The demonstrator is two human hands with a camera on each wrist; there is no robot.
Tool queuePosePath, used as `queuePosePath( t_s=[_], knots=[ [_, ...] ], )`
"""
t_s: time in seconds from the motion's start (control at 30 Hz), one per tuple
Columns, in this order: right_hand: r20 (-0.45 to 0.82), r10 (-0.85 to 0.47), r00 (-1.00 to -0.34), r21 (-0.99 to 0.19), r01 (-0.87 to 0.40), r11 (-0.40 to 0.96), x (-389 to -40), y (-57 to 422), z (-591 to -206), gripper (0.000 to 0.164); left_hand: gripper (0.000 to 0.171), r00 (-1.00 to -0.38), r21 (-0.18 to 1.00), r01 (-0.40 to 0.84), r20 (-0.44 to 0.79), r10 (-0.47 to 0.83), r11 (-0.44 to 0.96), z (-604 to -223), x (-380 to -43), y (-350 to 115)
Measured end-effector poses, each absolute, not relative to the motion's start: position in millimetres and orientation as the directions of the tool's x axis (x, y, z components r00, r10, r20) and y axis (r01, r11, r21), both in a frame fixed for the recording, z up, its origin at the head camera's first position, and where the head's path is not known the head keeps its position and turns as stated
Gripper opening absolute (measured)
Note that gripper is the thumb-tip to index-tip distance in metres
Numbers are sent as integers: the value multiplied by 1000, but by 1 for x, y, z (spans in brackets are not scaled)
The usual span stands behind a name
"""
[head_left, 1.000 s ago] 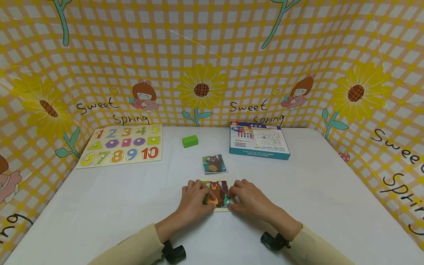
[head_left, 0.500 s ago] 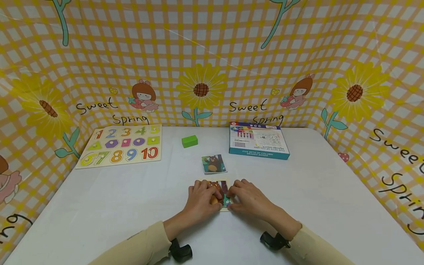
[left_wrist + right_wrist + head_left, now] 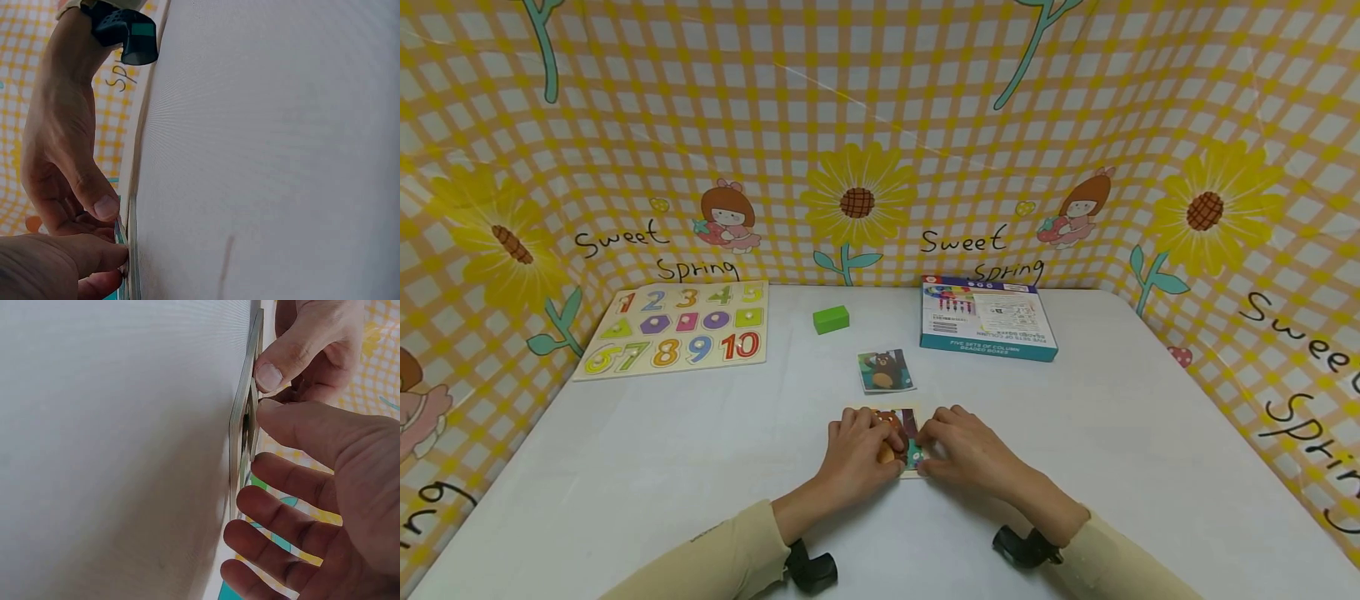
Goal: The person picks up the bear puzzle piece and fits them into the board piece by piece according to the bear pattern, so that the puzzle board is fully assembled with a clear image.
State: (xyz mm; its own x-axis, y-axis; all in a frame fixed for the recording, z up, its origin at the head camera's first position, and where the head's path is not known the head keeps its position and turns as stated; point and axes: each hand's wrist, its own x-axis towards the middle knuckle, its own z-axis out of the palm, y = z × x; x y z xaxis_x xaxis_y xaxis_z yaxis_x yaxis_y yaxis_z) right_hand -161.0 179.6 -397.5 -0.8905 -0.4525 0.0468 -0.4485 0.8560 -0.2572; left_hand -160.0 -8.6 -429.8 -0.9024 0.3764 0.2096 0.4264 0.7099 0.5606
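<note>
A small wooden bear puzzle [image 3: 910, 421] lies at the front middle of the table, partly covered by both hands. My left hand [image 3: 857, 454] curls over its left half, with thumb and index finger on a piece. On the right side, my right hand [image 3: 972, 452] pinches a puzzle piece [image 3: 253, 428] between thumb and index finger. In the right wrist view that piece stands slightly tilted off the wooden base [image 3: 235, 434], and the left thumb [image 3: 270, 376] is right at its edge. The other right fingers spread loosely beside the base.
A bear picture card [image 3: 886, 371] lies just behind the puzzle. Farther back are a green block [image 3: 831, 320], a number-and-shape board [image 3: 673, 329] at left and a teal-edged box [image 3: 988, 321] at right. A checked cloth [image 3: 857, 100] rises around the table.
My left hand has shifted right over the puzzle, covering more of the bear, then stayed there. The right hand has barely moved.
</note>
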Motion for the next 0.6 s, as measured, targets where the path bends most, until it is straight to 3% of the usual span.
queuePosePath(
  t_s=[0.6],
  knots=[
    [69,-475,-877,-250,-476,843,-161,181,-398,18,9,-904,560,423,204,376,712,-429,-159,-9]
  ],
)
